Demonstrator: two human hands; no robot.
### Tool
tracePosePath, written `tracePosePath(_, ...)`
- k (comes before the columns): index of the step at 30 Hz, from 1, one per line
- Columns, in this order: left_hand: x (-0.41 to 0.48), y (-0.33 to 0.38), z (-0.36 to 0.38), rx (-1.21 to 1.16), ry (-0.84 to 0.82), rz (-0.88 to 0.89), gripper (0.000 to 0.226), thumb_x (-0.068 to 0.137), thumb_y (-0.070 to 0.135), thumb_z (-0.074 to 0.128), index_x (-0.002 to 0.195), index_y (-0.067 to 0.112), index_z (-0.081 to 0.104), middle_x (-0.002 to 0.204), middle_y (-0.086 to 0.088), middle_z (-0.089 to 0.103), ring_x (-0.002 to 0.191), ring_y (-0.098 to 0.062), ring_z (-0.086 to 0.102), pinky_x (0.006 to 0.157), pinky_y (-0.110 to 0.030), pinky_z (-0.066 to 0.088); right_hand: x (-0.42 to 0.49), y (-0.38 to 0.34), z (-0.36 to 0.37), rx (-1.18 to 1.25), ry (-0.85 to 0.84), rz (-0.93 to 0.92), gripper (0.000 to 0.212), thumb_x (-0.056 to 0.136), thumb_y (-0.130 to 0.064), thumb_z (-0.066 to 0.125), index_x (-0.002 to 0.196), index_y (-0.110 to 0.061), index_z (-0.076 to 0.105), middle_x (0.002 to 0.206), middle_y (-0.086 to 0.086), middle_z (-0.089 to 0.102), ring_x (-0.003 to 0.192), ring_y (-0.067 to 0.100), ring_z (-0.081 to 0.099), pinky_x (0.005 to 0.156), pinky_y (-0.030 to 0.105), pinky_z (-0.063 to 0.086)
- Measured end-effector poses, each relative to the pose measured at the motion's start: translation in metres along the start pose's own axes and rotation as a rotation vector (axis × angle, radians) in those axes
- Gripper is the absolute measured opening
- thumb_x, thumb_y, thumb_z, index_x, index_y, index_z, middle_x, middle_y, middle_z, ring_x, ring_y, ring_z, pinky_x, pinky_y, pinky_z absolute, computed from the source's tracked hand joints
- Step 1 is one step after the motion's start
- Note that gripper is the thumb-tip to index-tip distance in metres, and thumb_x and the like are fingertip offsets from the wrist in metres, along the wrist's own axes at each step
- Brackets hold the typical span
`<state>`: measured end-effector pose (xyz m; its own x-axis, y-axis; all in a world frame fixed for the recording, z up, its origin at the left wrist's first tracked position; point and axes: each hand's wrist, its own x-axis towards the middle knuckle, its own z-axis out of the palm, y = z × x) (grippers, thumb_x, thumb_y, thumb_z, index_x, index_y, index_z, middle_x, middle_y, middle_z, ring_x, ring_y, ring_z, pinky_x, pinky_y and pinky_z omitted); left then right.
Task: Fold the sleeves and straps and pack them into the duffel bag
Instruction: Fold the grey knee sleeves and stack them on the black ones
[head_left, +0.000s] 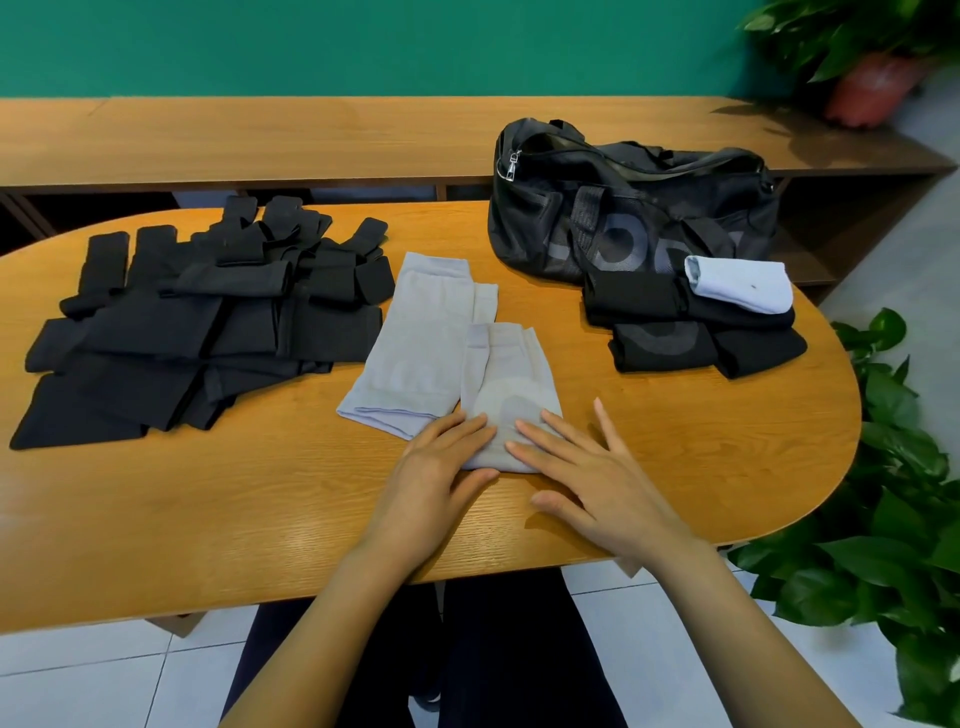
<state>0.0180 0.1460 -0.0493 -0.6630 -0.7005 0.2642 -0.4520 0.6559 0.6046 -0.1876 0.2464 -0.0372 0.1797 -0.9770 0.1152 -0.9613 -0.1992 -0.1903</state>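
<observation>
Grey fabric lies under both hands at the near edge of an oval wooden table (208, 519). The left hand (431, 467) and right hand (587, 467), fingers straight and flat, press the near end of a folded grey sleeve (506, 395), whose long axis runs away from the person. Touching its left side, a second grey sleeve (415, 338) lies unfolded and longer, slanting from near left to far right. Left of the pair sprawls a pile of black sleeves and straps (197, 322), overlapping too much to count. To the right, well apart from the hands, sit what look like four folded black pieces (660, 343) with one pale folded piece (743, 286) on top. Just behind them stands one black duffel bag (623, 208), its length across the table. A wooden bench (311, 135), a green wall (363, 41) and a potted plant (831, 41) lie beyond.
</observation>
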Motion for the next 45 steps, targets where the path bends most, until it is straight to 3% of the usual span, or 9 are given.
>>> tracePosePath(8, -0.006, 0.006, -0.002, 0.047, 0.115, 0.030, 0.045, 0.093, 0.047, 0.047, 0.118, 0.019, 0.071, 0.116, 0.005, 0.068, 0.115, -0.007, 0.052, 0.096, -0.029, 0.042, -0.002, -0.002, 0.000, 0.027, 0.149, 0.042, 0.069, 0.092, -0.070, 0.040, 0.146, -0.027, 0.043, 0.149, -0.012, 0.045, 0.136, 0.001, 0.040, 0.122, 0.048, 0.002)
tracePosePath(14, -0.008, 0.008, -0.005, 0.029, 0.143, -0.035, 0.046, 0.092, 0.055, 0.044, 0.114, 0.026, 0.072, 0.105, 0.003, 0.064, 0.100, -0.013, 0.056, 0.089, -0.026, 0.041, -0.001, 0.000, -0.003, 0.179, 0.320, 0.081, 0.041, 0.094, -0.049, 0.047, 0.118, -0.021, 0.065, 0.114, -0.010, 0.064, 0.109, 0.003, 0.058, 0.122, 0.031, 0.014)
tracePosePath(19, -0.010, 0.011, -0.006, 0.025, 0.144, -0.059, 0.064, 0.083, 0.076, 0.041, 0.118, 0.031, 0.070, 0.107, 0.007, 0.064, 0.104, -0.016, 0.054, 0.091, -0.026, 0.033, -0.003, 0.001, -0.005, 0.127, 0.398, 0.161, 0.038, 0.094, -0.052, 0.045, 0.105, -0.025, 0.071, 0.100, -0.012, 0.068, 0.098, 0.008, 0.060, 0.115, 0.032, 0.024)
tracePosePath(25, -0.006, 0.023, -0.005, 0.034, 0.228, -0.146, 0.061, 0.087, 0.065, 0.046, 0.129, 0.024, 0.060, 0.089, 0.011, 0.062, 0.088, -0.009, 0.057, 0.088, -0.024, 0.030, 0.004, -0.006, -0.010, 0.180, 0.395, 0.379, 0.057, 0.087, -0.067, 0.044, 0.122, -0.027, 0.064, 0.088, -0.010, 0.058, 0.096, 0.003, 0.039, 0.098, 0.025, 0.028)
tracePosePath(31, -0.005, 0.024, -0.005, 0.208, 0.250, -0.008, 0.050, 0.094, 0.048, 0.045, 0.132, 0.017, 0.055, 0.122, 0.001, 0.060, 0.116, -0.015, 0.048, 0.097, -0.033, 0.038, 0.022, -0.004, -0.014, 0.202, 0.253, 0.471, 0.044, 0.089, -0.061, 0.049, 0.123, -0.032, 0.054, 0.087, -0.011, 0.056, 0.098, 0.015, 0.052, 0.095, 0.028, 0.029)
tracePosePath(34, -0.005, 0.019, -0.005, 0.237, 0.062, 0.130, 0.055, 0.097, 0.049, 0.039, 0.139, 0.017, 0.052, 0.143, 0.000, 0.052, 0.137, -0.012, 0.036, 0.114, -0.037, 0.022, 0.024, -0.004, -0.013, 0.150, 0.251, 0.445, 0.036, 0.093, -0.056, 0.048, 0.117, -0.030, 0.057, 0.094, -0.009, 0.059, 0.099, 0.016, 0.054, 0.094, 0.029, 0.028)
tracePosePath(36, -0.006, 0.016, -0.005, 0.256, -0.087, 0.113, 0.064, 0.097, 0.058, 0.026, 0.149, 0.023, 0.038, 0.154, 0.007, 0.036, 0.146, -0.005, 0.018, 0.121, -0.040, 0.006, 0.022, -0.006, -0.010, 0.111, 0.291, 0.401, 0.043, 0.095, -0.051, 0.050, 0.129, -0.025, 0.056, 0.119, -0.005, 0.059, 0.117, 0.017, 0.049, 0.099, 0.033, 0.031)
tracePosePath(39, -0.005, 0.012, -0.002, 0.244, -0.164, 0.078, 0.069, 0.095, 0.065, 0.014, 0.154, 0.029, 0.024, 0.159, 0.014, 0.020, 0.148, 0.001, 0.003, 0.122, -0.042, -0.008, 0.016, -0.010, -0.007, 0.041, 0.280, 0.279, 0.062, 0.100, -0.054, 0.039, 0.152, -0.022, 0.033, 0.159, -0.004, 0.028, 0.149, 0.018, 0.016, 0.119, 0.040, 0.016)
tracePosePath(45, -0.005, 0.011, -0.001, 0.253, -0.157, 0.077, 0.067, 0.095, 0.064, 0.016, 0.153, 0.031, 0.020, 0.157, 0.016, 0.016, 0.147, 0.002, 0.003, 0.121, -0.042, -0.010, 0.000, -0.007, 0.004, -0.143, 0.031, 0.101, 0.065, 0.101, -0.062, 0.017, 0.155, -0.026, 0.023, 0.161, -0.009, 0.019, 0.151, 0.015, 0.001, 0.121, 0.045, -0.003)
